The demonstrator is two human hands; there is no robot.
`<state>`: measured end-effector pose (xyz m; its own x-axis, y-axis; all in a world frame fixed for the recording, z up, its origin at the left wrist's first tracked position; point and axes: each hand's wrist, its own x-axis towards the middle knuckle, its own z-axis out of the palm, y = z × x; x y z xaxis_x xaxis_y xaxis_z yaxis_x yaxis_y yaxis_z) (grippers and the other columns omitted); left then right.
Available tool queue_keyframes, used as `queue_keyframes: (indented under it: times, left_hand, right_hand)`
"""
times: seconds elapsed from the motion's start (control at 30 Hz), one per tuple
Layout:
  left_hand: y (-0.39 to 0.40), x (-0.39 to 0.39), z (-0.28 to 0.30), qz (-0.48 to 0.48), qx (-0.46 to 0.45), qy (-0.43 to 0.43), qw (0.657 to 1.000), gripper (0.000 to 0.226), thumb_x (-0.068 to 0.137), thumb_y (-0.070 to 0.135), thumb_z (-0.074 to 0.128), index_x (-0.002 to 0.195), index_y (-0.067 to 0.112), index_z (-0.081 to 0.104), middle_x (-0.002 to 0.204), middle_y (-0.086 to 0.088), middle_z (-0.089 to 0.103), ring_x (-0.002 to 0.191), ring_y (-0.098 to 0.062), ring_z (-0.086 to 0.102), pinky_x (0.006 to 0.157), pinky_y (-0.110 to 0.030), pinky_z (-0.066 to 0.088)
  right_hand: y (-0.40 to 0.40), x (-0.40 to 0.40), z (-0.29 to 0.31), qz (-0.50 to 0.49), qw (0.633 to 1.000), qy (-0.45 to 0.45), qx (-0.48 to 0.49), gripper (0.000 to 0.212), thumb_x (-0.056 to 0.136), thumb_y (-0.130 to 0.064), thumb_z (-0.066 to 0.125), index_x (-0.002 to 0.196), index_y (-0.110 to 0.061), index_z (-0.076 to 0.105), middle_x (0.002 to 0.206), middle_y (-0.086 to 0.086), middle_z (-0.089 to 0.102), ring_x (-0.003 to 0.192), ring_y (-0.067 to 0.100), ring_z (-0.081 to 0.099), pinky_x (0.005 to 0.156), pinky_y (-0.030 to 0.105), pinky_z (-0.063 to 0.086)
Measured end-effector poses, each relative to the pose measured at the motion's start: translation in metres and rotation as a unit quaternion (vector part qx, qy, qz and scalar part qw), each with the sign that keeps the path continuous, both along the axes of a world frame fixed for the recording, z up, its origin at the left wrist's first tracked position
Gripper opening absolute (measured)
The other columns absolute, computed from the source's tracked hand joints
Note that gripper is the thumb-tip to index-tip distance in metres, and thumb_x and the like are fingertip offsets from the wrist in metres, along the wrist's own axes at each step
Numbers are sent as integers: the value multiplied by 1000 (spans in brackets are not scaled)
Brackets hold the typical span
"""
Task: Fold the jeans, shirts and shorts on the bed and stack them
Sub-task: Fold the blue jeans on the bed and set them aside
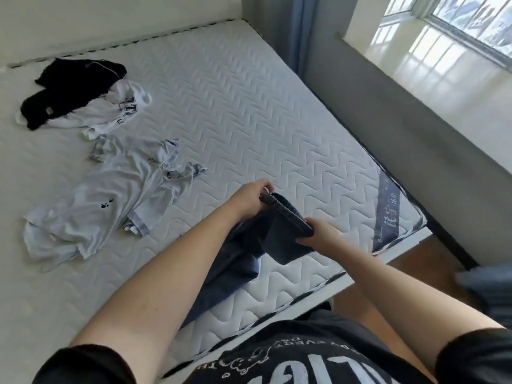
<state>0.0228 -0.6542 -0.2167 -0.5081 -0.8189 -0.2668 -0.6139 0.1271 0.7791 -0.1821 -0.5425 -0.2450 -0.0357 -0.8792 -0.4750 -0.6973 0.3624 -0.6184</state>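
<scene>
- The jeans (274, 234) are held up over the near right part of the bed (249, 112), at one end of the garment, which is stretched between the two hands.
- The far corner of that end is pinched by the left hand (250, 199), with the fingers curled over the edge of the cloth.
- The near corner is gripped by the right hand (318, 235), with the thumb laid across the front of the fabric and the other fingers hidden behind it.
- The rest of the jeans is seen hanging down between the forearms, and the lower part lies on the mattress towards its near edge.
- A pale shirt (105, 198) is spread unfolded and crumpled on the left of the bed, well apart from the jeans.
- Farther back, near the far left corner, a white shirt (110, 112) with dark lettering is heaped, and a black garment (72, 90) is laid partly over it.
- A dark blue label (388, 214) with white writing is seen on the mattress near its right corner.
- A window (457, 26) and a bright sill are seen to the right, beyond the bed, and a blue curtain (302, 23) hangs beside them.
</scene>
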Motion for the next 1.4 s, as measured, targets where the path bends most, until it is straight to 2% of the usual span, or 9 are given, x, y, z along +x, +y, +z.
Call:
queue_keyframes:
  times: [0.07,0.27,0.4,0.53,0.73,0.9,1.03,1.17,1.4]
  left_hand:
    - [-4,-10,4,-4,5,10,1000,24,80,14,75,97,26,63,78,11,65,72,-8,61,68,-19,45]
    - [-22,-51,1,-18,0,19,1000,6,90,23,67,91,27,71,93,2,74,93,-19,68,89,-35,53]
    - [-41,-97,8,-4,-9,29,1000,18,93,29,63,87,46,65,93,16,72,94,-8,66,83,-24,49]
    - [-76,-150,11,-3,-31,-6,999,13,91,27,65,90,40,67,95,10,72,97,-13,66,86,-27,49]
    - [-125,-234,-16,-28,-25,-105,994,17,86,29,70,103,30,74,102,1,74,100,-19,66,90,-35,51]
    - [-152,-304,-77,-59,57,-152,985,13,92,28,65,102,27,73,99,-7,71,86,-32,70,72,-41,60]
    - [-156,-339,-125,-71,71,-172,980,11,91,24,67,100,25,73,96,-6,71,91,-29,69,77,-40,59]
    - [-166,-367,-164,-40,67,-206,975,14,87,24,73,88,11,66,93,-17,70,85,-34,68,75,-38,56]
    - [-192,-409,-212,-19,67,-238,969,21,94,25,62,99,6,67,108,-18,68,104,-34,60,74,-28,34]
  right_hand:
    - [9,-19,-11,-33,999,31,13,8,86,-20,70,90,-18,63,75,-3,61,68,14,56,49,16,35]
    - [18,-77,-7,-126,991,38,-28,25,88,-36,69,83,-14,58,67,4,59,60,24,59,58,35,47]
    - [3,-124,7,-128,990,19,-62,37,87,-37,71,79,-3,57,62,7,51,55,22,50,55,34,40]
    - [-19,-171,10,-115,991,-41,-59,43,87,-36,72,81,3,57,57,7,54,48,19,51,51,30,39]
    - [-52,-242,-13,-100,993,-59,-16,33,87,-41,70,84,-9,64,54,1,62,41,16,58,46,26,48]
    - [-66,-292,-62,-126,992,-17,0,32,88,-40,69,65,-24,54,48,-8,58,40,5,55,38,13,33]
    - [-63,-316,-108,-114,991,24,65,24,96,-29,59,78,-13,56,63,0,57,60,19,55,52,30,35]
    - [-71,-339,-145,-116,988,16,103,12,97,-13,50,92,-9,60,81,9,61,80,29,57,66,33,40]
    - [-108,-373,-189,-147,980,10,132,21,92,-13,49,109,-17,62,84,4,63,70,22,56,62,29,38]
